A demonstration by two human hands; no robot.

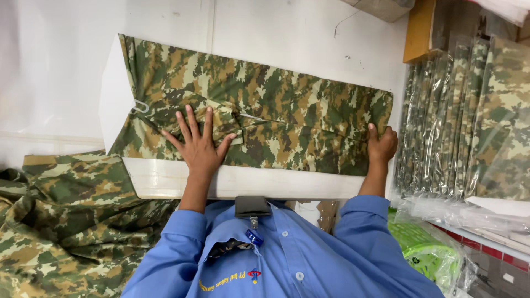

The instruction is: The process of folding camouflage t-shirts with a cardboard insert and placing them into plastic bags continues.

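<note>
Camouflage garment (287, 110) lay already folded into a long flat band on a white board (165, 179) atop the counter (66, 66). Pressed under the left hand (200, 144), fingers spread flat; right hand (381, 146) fingers curled, pinching the band's end. Unfolded camouflage heap (66, 221) waited beside the left fingers; bagged stacks (469, 116) beyond the right.

The folded garment (259, 118) is showing a green, brown and tan camouflage pattern against the white counter (66, 66). The bagged stacks (469, 121) at right are wearing the same camouflage, and the person's shirt (309, 254) is showing plain blue.
</note>
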